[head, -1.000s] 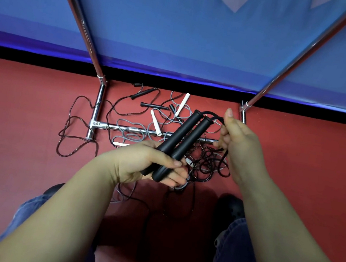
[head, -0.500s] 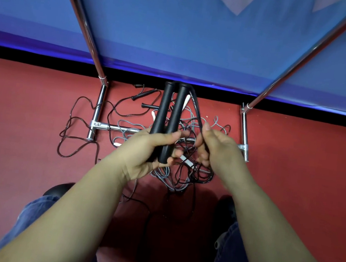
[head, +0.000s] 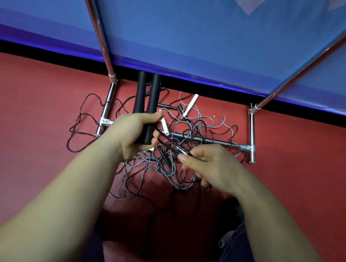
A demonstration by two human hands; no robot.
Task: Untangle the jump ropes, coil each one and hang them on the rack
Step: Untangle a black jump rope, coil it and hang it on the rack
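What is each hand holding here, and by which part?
The left hand grips two black handles together around their lower ends. The right hand pinches the black cord running from them.

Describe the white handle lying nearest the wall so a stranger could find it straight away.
Start at the chrome rack base on the red floor, where a tangle of ropes lies. Look beyond the crossbar toward the blue wall: the white handle lies there at a slant on grey cord. The other white handle sits closer, beside the left hand gripping two black handles.
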